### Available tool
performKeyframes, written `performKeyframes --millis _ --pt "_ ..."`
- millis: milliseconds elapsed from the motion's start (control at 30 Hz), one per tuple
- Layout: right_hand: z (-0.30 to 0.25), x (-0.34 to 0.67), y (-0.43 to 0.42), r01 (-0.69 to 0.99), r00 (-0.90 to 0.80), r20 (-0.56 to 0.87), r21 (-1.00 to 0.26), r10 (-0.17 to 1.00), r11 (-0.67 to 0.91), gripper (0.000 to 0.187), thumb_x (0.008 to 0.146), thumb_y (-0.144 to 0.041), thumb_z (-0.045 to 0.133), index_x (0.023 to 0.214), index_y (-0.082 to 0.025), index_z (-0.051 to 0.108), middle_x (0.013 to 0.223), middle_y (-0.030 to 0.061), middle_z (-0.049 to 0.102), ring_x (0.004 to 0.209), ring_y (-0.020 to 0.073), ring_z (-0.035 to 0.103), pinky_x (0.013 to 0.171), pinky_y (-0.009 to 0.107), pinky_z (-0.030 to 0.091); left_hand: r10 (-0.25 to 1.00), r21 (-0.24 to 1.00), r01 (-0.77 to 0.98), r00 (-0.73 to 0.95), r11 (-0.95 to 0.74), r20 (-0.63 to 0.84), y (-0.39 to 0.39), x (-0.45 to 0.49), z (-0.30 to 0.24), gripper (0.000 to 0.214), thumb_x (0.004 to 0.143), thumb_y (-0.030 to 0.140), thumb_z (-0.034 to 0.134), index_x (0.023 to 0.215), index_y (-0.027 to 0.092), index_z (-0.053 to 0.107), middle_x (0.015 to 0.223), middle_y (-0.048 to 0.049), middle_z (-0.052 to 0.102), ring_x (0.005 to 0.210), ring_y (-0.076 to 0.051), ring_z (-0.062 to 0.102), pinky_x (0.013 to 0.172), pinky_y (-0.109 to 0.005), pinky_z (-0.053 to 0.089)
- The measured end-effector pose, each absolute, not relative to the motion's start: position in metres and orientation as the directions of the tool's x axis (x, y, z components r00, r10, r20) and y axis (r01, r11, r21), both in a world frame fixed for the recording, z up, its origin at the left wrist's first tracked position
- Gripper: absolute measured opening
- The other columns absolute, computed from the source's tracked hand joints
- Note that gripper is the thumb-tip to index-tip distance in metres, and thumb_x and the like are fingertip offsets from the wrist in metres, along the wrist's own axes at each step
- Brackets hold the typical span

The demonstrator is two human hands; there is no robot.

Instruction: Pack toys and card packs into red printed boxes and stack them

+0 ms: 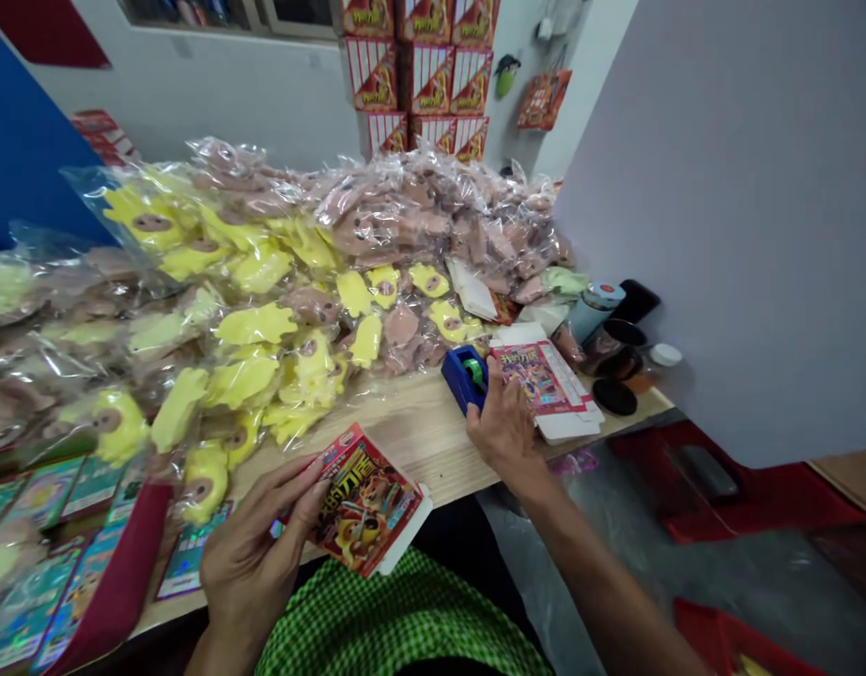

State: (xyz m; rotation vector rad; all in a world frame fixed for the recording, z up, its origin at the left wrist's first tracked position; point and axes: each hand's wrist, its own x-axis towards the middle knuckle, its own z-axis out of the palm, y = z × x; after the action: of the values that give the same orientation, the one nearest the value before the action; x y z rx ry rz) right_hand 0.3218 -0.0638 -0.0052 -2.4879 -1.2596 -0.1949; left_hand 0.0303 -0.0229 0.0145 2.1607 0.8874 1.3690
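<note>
My left hand (pixel 254 554) grips a red printed carton (pixel 366 502) by its left edge, low over the front of the wooden table (pixel 411 427). My right hand (pixel 502 424) reaches forward, fingers curled at a blue tape dispenser (pixel 465 376) with a green roll. The fingertips touch the dispenser's right side, beside a stack of flat printed cartons (pixel 549 380). Whether the fingers pinch tape is hidden.
Heaps of bagged yellow (pixel 250 329) and pink (pixel 419 221) plush toys cover the table behind. Green card packs (pixel 45 526) lie at the left. Cups and dark lids (pixel 612 352) stand at the right end. Red boxes (pixel 423 75) are stacked at the back wall; red stools (pixel 729 488) sit on the floor.
</note>
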Motion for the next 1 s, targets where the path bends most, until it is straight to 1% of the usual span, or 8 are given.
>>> performKeyframes --millis 100,167,267,400,500,667,833,1000 --pt "-0.009 0.322 -0.063 0.816 0.57 0.26 -0.292 0.779 -0.499 0.078 0.095 -0.026 0.056 0.161 -0.006 0.021 0.128 0.0271 0.054 0.12 0.0418 0.053 0.097 0.053 0.047 0.702 0.63 0.312 0.266 -0.711 0.661 -0.024 0.03 0.022 0.032 0.09 0.01 0.072 0.116 0.029 0.077 0.114 0.0005 0.077 0.098 -0.016 0.073 0.092 -0.029 0.058" --pt "-0.007 0.337 -0.068 0.858 0.497 0.271 -0.299 0.825 -0.419 0.065 0.103 -0.029 0.042 0.161 -0.006 0.023 0.133 0.0247 0.055 0.124 0.0366 0.052 0.101 0.049 0.046 0.714 0.633 0.35 0.195 -0.691 0.672 -0.023 0.03 0.03 0.032 0.089 0.012 0.074 0.115 0.03 0.077 0.115 0.0013 0.077 0.097 -0.016 0.073 0.092 -0.031 0.057" --pt "0.006 0.376 -0.073 0.891 0.444 0.266 -0.232 0.856 -0.39 0.051 0.106 -0.021 0.026 0.152 -0.011 0.046 0.135 0.0198 0.058 0.124 0.0322 0.051 0.106 0.047 0.042 0.749 0.663 0.384 0.132 -0.642 0.649 -0.02 0.03 0.037 0.026 0.09 0.018 0.075 0.113 0.029 0.078 0.115 0.0007 0.076 0.097 -0.018 0.072 0.093 -0.033 0.056" --pt "0.021 0.416 -0.058 0.94 0.339 0.156 -0.103 0.928 -0.326 0.034 0.098 -0.023 0.048 0.118 -0.022 0.075 0.142 0.0145 0.056 0.132 0.0348 0.046 0.112 0.05 0.034 0.745 0.663 0.343 0.235 -0.665 0.625 -0.017 0.036 0.036 0.017 0.092 0.021 0.072 0.107 0.027 0.078 0.112 0.0001 0.077 0.096 -0.019 0.073 0.096 -0.035 0.057" --pt "0.017 0.421 -0.041 0.963 0.269 0.062 -0.02 0.961 -0.268 0.036 0.087 -0.023 0.063 0.121 -0.026 0.075 0.159 0.0101 0.043 0.144 0.0388 0.033 0.115 0.054 0.028 0.714 0.646 0.305 0.291 -0.7 0.636 -0.021 0.044 0.035 0.018 0.093 0.02 0.07 0.108 0.027 0.078 0.113 0.0007 0.077 0.098 -0.017 0.073 0.095 -0.032 0.057" --pt "0.0 0.416 -0.051 0.946 0.316 0.062 0.055 0.947 -0.32 0.057 0.091 -0.023 0.058 0.146 -0.014 0.056 0.161 0.0231 0.037 0.142 0.0444 0.036 0.111 0.061 0.03 0.748 0.669 0.34 0.234 -0.661 0.621 -0.027 0.042 0.033 0.019 0.092 0.019 0.07 0.107 0.028 0.078 0.114 0.0014 0.076 0.101 -0.017 0.071 0.101 -0.032 0.055" --pt "0.011 0.433 -0.076 0.942 0.329 0.073 0.048 0.941 -0.333 0.034 0.098 -0.025 0.053 0.126 -0.021 0.071 0.161 0.0139 0.041 0.144 0.0334 0.037 0.114 0.049 0.033 0.741 0.659 0.344 0.249 -0.669 0.623 -0.021 0.038 0.025 0.018 0.093 0.021 0.069 0.107 0.027 0.078 0.114 0.0017 0.076 0.101 -0.016 0.072 0.102 -0.029 0.056" --pt "0.052 0.464 -0.06 0.877 0.471 0.147 0.026 0.87 -0.479 0.043 0.101 -0.017 0.039 0.131 -0.015 0.07 0.14 0.0203 0.057 0.124 0.0342 0.054 0.105 0.045 0.04 0.735 0.646 0.351 0.291 -0.678 0.613 -0.017 0.045 0.027 0.017 0.094 0.025 0.068 0.108 0.028 0.078 0.112 0.0007 0.078 0.099 -0.018 0.074 0.094 -0.028 0.06"
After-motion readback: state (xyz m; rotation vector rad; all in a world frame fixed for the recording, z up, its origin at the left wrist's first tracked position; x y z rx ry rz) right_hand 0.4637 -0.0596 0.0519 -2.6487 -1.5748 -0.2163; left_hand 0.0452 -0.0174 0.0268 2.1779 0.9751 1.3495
